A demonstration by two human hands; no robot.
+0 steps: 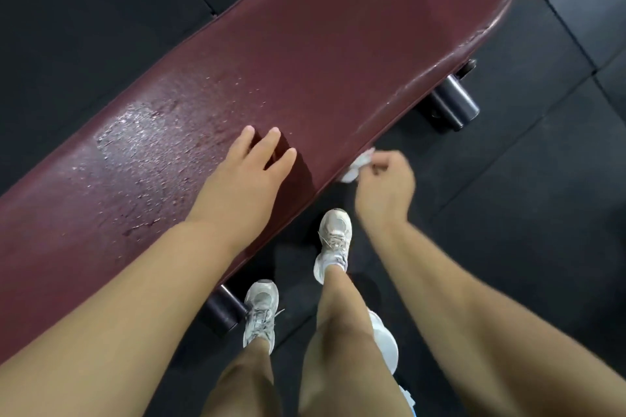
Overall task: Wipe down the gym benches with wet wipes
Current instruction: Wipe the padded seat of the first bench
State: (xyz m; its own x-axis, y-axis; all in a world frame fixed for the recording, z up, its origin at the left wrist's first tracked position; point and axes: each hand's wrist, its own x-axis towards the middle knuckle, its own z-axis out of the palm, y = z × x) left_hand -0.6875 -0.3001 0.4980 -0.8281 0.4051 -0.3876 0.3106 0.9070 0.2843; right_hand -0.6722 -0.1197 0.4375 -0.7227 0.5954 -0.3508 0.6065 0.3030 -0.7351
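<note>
- The bench (338, 44) runs slantwise across the view, from the lower left up to a rounded end at the upper right. Its dark red padded top is cracked and flaking in places, and a patch towards the left glistens with wet.
- The person's left hand (249, 176) lies flat on the bench top near its close edge, fingers straight and spread a little, holding nothing.
- The right hand (384, 184) is at the close side edge of the bench, fingers curled round a crumpled white wet wipe (355, 167). The wipe is pressed against the side of the padding, just below the top surface. This hand looks slightly blurred.
- Both forearms reach in from the bottom of the view, bare.
- Below the hands, two pale lace-up shoes stand on the floor: the left shoe (259, 313) close to the bench edge, the right shoe (333, 244) a little further forward, almost under the right hand.
- A dark metal bar (223, 310) of the bench frame pokes out from under the padding just beside the left shoe; another frame bar (454, 105) sticks out near the rounded end.
- The floor (508, 213) is made of black rubber tiles with visible seams.
- Something white and rounded (384, 340) shows behind the right leg; I cannot tell what it is.
</note>
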